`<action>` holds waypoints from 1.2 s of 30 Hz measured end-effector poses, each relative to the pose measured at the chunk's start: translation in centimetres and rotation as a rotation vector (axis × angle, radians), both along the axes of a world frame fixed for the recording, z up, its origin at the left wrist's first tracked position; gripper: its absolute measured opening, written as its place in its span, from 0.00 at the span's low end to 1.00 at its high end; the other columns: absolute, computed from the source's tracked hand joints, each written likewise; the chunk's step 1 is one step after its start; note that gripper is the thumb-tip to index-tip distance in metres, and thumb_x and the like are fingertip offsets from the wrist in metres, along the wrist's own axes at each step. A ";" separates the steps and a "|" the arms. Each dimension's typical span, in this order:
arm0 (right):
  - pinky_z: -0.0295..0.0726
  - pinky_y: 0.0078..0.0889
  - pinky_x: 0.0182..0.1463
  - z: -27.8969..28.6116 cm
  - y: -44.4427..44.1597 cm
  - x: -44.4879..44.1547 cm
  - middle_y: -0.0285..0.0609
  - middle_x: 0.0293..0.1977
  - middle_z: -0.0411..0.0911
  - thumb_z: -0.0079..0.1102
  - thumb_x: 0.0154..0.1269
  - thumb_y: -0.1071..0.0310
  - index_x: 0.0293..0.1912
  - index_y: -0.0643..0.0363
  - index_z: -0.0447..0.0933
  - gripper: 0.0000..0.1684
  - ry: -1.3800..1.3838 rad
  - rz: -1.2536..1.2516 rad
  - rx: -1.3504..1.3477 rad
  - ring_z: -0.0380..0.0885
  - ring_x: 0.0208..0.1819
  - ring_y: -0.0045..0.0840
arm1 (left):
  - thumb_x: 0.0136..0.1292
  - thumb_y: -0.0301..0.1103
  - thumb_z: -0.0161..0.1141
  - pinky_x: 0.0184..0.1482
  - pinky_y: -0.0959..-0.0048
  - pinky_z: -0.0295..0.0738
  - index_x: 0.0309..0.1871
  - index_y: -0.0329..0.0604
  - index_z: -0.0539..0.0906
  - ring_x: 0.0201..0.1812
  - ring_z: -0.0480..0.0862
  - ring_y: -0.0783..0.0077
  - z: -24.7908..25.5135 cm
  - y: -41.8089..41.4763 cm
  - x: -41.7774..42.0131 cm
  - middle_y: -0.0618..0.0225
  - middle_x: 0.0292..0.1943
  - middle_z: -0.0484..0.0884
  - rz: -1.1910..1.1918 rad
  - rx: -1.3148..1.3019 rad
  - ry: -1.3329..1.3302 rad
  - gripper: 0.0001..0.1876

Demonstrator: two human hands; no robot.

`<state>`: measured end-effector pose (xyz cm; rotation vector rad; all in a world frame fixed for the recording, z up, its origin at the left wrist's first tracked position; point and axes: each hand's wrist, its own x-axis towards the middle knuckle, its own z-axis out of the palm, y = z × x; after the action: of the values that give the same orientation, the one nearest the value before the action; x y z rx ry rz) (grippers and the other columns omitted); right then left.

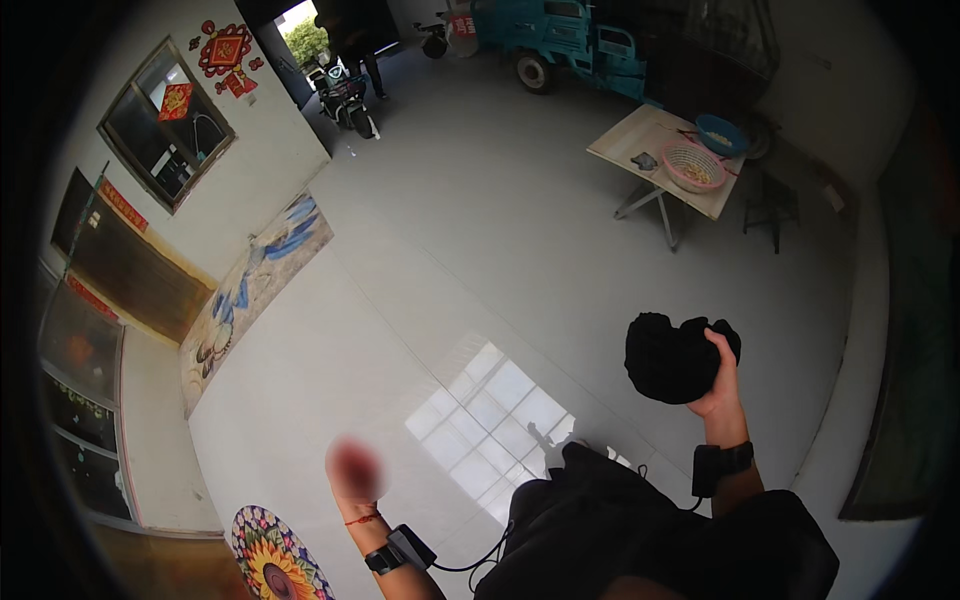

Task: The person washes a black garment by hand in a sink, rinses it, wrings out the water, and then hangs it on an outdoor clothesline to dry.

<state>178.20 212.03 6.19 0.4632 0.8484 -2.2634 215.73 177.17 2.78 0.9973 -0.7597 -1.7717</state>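
Observation:
In my right hand (718, 379) is a bunched black cloth item (667, 358). The thumb presses on its right side, and the other fingers are hidden behind it. My left hand (355, 471) hangs over the pale floor (300, 360) at the lower left, with a red string round its wrist. A blurred reddish patch covers its fingers, so their pose and anything in them cannot be made out. Both wrists carry black strapped devices (410, 547) with cables.
A folding table (626, 142) bears a pink basket (694, 166) and a blue basin (721, 135). Beside it stands a dark stool (771, 206). Farther off are a teal cargo tricycle (562, 37), a scooter (349, 101) and a person (367, 52). A sunflower mat (277, 559) lies at lower left.

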 end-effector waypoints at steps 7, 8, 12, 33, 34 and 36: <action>0.78 0.39 0.52 0.8 -18.3 -11.5 0.37 0.42 0.79 0.62 0.56 0.51 0.43 0.52 0.78 0.19 0.016 0.168 -0.010 0.78 0.46 0.32 | 0.68 0.43 0.53 0.40 0.69 0.80 0.47 0.40 0.79 0.39 0.81 0.70 -6.1 -12.1 -0.9 0.66 0.39 0.82 0.102 0.177 0.099 0.16; 0.78 0.38 0.52 0.6 -20.6 -13.2 0.37 0.42 0.79 0.62 0.56 0.51 0.43 0.52 0.78 0.19 0.011 0.163 -0.018 0.78 0.46 0.32 | 0.68 0.44 0.53 0.40 0.69 0.80 0.47 0.40 0.79 0.40 0.81 0.70 -7.0 -14.3 -1.1 0.67 0.39 0.82 0.097 0.173 0.107 0.17; 0.78 0.38 0.52 0.1 -27.7 -19.3 0.36 0.40 0.81 0.62 0.57 0.53 0.40 0.51 0.79 0.16 0.019 0.096 -0.022 0.79 0.44 0.32 | 0.67 0.45 0.53 0.38 0.71 0.80 0.45 0.41 0.79 0.38 0.81 0.71 -7.8 -24.7 -5.3 0.67 0.37 0.81 0.177 0.163 0.134 0.16; 0.77 0.40 0.55 -1.5 -57.0 -55.6 0.37 0.42 0.80 0.60 0.59 0.52 0.43 0.50 0.78 0.16 0.092 -0.137 -0.110 0.79 0.47 0.33 | 0.67 0.39 0.55 0.37 0.72 0.78 0.43 0.41 0.79 0.37 0.80 0.72 -3.1 -65.9 -59.8 0.69 0.36 0.80 -0.399 0.188 0.174 0.11; 0.76 0.39 0.55 -0.3 -59.6 -57.6 0.36 0.42 0.81 0.59 0.60 0.52 0.42 0.50 0.78 0.16 0.088 -0.128 -0.123 0.79 0.47 0.32 | 0.67 0.40 0.55 0.38 0.71 0.79 0.42 0.41 0.80 0.36 0.80 0.71 -2.5 -68.0 -60.4 0.69 0.35 0.81 -0.348 0.184 0.241 0.11; 0.76 0.37 0.55 1.1 -64.1 -61.5 0.35 0.41 0.81 0.58 0.61 0.52 0.43 0.51 0.79 0.16 0.084 -0.094 -0.114 0.79 0.47 0.31 | 0.67 0.40 0.55 0.38 0.70 0.81 0.44 0.41 0.80 0.38 0.82 0.70 -1.2 -70.6 -61.0 0.66 0.38 0.82 -0.174 0.142 0.192 0.13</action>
<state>116.69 147.94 7.33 0.3655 0.7480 -2.4174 154.70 106.58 1.56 0.8584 -0.6218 -2.0626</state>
